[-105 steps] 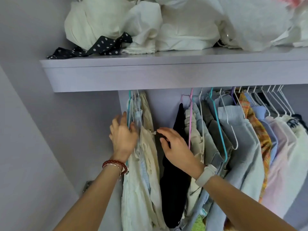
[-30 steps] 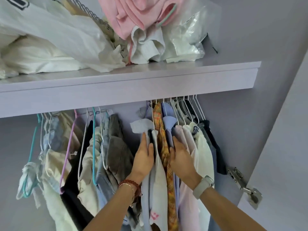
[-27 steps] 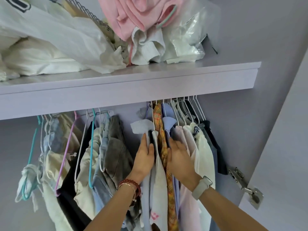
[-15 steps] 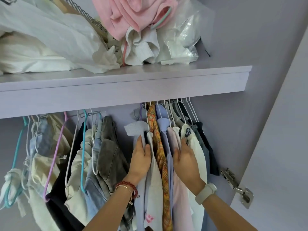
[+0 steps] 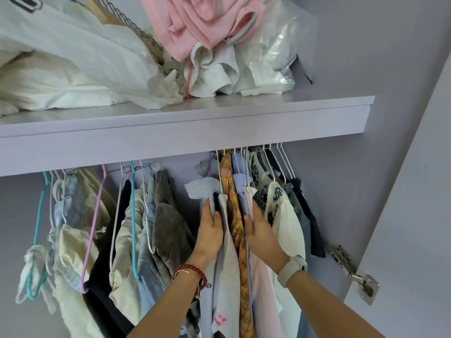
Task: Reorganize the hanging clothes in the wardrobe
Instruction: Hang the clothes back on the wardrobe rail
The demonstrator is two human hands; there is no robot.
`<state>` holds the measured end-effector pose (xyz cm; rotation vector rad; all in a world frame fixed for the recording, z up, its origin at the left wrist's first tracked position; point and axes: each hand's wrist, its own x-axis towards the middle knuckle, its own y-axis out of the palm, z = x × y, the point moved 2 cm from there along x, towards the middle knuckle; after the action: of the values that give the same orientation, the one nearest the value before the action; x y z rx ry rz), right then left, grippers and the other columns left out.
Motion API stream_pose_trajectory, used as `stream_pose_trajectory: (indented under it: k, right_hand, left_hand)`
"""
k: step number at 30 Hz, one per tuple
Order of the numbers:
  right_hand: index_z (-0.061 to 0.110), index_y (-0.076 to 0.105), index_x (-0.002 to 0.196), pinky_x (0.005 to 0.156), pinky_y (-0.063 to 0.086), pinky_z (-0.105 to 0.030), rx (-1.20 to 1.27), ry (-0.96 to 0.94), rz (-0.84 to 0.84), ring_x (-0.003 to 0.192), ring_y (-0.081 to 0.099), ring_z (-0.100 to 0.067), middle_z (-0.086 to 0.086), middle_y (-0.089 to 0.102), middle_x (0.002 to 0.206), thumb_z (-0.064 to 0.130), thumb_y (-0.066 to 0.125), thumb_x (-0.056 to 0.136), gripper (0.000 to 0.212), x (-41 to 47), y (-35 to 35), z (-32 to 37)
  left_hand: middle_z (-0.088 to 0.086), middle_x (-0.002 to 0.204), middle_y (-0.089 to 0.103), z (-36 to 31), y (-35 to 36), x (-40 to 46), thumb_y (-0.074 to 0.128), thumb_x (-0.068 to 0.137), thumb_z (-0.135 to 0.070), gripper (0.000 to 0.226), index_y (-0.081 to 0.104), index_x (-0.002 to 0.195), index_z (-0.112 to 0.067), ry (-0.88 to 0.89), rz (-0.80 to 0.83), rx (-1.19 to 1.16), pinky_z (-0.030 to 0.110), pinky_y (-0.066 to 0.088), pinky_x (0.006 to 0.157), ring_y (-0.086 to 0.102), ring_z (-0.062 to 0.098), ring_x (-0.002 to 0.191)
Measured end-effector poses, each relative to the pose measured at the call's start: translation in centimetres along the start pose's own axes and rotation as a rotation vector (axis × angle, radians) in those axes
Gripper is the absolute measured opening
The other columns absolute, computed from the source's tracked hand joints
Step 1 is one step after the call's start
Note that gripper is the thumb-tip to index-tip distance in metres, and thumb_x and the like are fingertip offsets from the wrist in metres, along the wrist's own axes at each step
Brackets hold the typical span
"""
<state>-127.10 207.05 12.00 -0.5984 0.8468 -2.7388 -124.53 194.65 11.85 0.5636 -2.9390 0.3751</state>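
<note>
- Hands reach side by side into the right-hand cluster of hanging clothes, below the lilac shelf [image 5: 219, 123].
- Left hand [image 5: 210, 231], with a red bead bracelet [image 5: 192, 270] at its wrist, lies with straight fingers flat against the pale blue knit top [image 5: 202, 189]; it presses the cloth and grips nothing.
- Right hand [image 5: 260, 229], with a pale wristwatch [image 5: 292, 265] on its wrist, also has its fingers extended, laid against the pale pink shirt [image 5: 262, 284]; whether the hidden thumb pinches any cloth cannot be told.
- Between the two hands hang a light grey-blue shirt [image 5: 228, 262] and an orange plaid shirt [image 5: 238, 223], both on white wire hangers.
- Just beyond the right hand hang a cream top with dark print [image 5: 288, 230] and darker garments, nearest the wardrobe's side wall.
- Well apart from the left hand, across a gap, hangs a second group: a grey garment [image 5: 170, 225], beige and black pieces, on teal and lilac hangers.
- Above both hands, the shelf bears a pink garment [image 5: 185, 25], white bedding [image 5: 73, 59] and a clear plastic bag [image 5: 275, 50].
- Beyond the right wrist, a metal hinge [image 5: 351, 270] sits on the open door.
</note>
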Motion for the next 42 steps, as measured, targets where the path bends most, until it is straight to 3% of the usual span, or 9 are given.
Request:
stream_pose_trajectory:
  k: [12, 15, 18, 21, 24, 28, 31, 37, 42]
  right_hand:
    - [0.014, 0.009, 0.146, 0.066, 0.049, -0.033, -0.002, -0.256, 0.285, 0.060, 0.051, -0.020, -0.014, 0.056, 0.072, 0.018, 0.034, 0.098, 0.054, -0.5, 5.7, 5.0]
    - [0.015, 0.011, 0.145, 0.048, 0.033, -0.010, 0.077, -0.217, 0.320, 0.048, 0.037, -0.005, 0.001, 0.040, 0.056, 0.019, 0.034, 0.098, 0.052, -0.5, 6.8, 5.5]
    - [0.020, 0.015, 0.145, 0.053, 0.038, -0.011, 0.090, -0.194, 0.332, 0.053, 0.044, 0.001, 0.003, 0.044, 0.062, 0.024, 0.031, 0.099, 0.049, -0.7, 6.3, 4.7]
    - [0.010, 0.045, 0.133, 0.083, 0.052, -0.039, -0.164, -0.322, 0.038, 0.093, 0.062, -0.020, -0.010, 0.065, 0.111, 0.019, 0.034, 0.097, 0.038, -1.0, 3.4, 2.8]
    - [0.009, 0.062, 0.113, 0.084, 0.047, -0.044, -0.536, -0.440, -0.414, 0.102, 0.058, -0.024, -0.007, 0.065, 0.114, 0.018, 0.039, 0.087, 0.037, -0.3, -1.1, 0.7]
    - [0.016, 0.035, 0.140, 0.104, 0.025, -0.056, -0.857, -0.091, -0.307, 0.133, 0.030, -0.036, -0.017, 0.030, 0.147, 0.024, 0.040, 0.095, 0.046, 1.8, -5.2, -2.0]
    - [0.019, 0.002, 0.147, 0.099, 0.036, -0.049, -0.863, 0.184, -0.148, 0.131, 0.026, -0.037, -0.012, 0.003, 0.155, 0.020, 0.030, 0.096, 0.058, 2.5, -6.1, -3.8]
    - [0.012, 0.001, 0.146, 0.093, 0.041, -0.042, -0.901, 0.165, -0.194, 0.120, 0.035, -0.037, -0.016, 0.012, 0.152, 0.007, 0.026, 0.092, 0.060, 2.9, -4.6, -3.4]
    - [0.013, 0.001, 0.146, 0.100, 0.036, -0.045, -0.889, 0.154, -0.150, 0.127, 0.030, -0.037, -0.015, 0.011, 0.153, 0.012, 0.030, 0.092, 0.061, 2.9, -3.3, -3.1]
  left_hand:
    - [0.013, 0.142, 0.041, 1.2, -5.5, -1.6, 0.027, 0.101, -0.016, 0.044, 0.023, 0.145, -0.017, -0.028, -0.100, -0.194, 0.044, 0.031, 0.110, 0.041, 0.026, 0.128]
    - [0.007, 0.143, 0.040, 1.5, -6.8, -1.8, 0.029, 0.101, -0.017, 0.045, 0.023, 0.145, -0.017, -0.023, -0.111, -0.160, 0.038, 0.029, 0.111, 0.039, 0.017, 0.130]
    - [0.002, 0.145, 0.036, 1.4, -7.1, -1.8, 0.029, 0.101, -0.018, 0.045, 0.022, 0.146, -0.017, -0.003, -0.128, -0.064, 0.019, 0.025, 0.106, 0.035, 0.008, 0.128]
    - [0.006, 0.150, 0.027, 0.9, -7.2, -1.5, 0.036, 0.099, -0.023, 0.050, 0.021, 0.145, -0.013, 0.054, -0.271, 0.122, 0.021, 0.017, 0.110, 0.024, 0.014, 0.137]
    - [0.006, 0.155, 0.013, -0.5, -6.2, -1.0, 0.047, 0.089, -0.048, 0.074, 0.013, 0.147, -0.017, 0.116, -0.275, 0.386, 0.042, 0.017, 0.114, 0.012, 0.021, 0.142]
    - [0.009, 0.155, -0.013, -0.6, -3.7, -0.3, 0.049, 0.089, -0.044, 0.080, -0.001, 0.148, -0.023, 0.183, -0.138, 0.775, 0.046, 0.013, 0.114, -0.011, 0.030, 0.142]
    - [0.018, 0.152, -0.018, 0.0, -2.6, 0.1, 0.039, 0.094, -0.021, 0.064, 0.006, 0.148, -0.015, 0.269, -0.074, 0.861, 0.040, -0.002, 0.115, -0.018, 0.035, 0.139]
    - [0.018, 0.147, -0.031, 0.0, -1.2, 0.7, 0.032, 0.094, -0.009, 0.066, -0.010, 0.145, -0.006, 0.311, 0.096, 0.956, 0.039, -0.011, 0.112, -0.028, 0.041, 0.134]
    - [0.005, 0.149, -0.029, 0.7, -2.9, 0.7, 0.036, 0.094, -0.010, 0.065, -0.001, 0.147, -0.012, 0.421, 0.203, 0.907, 0.043, 0.005, 0.117, -0.018, 0.038, 0.139]
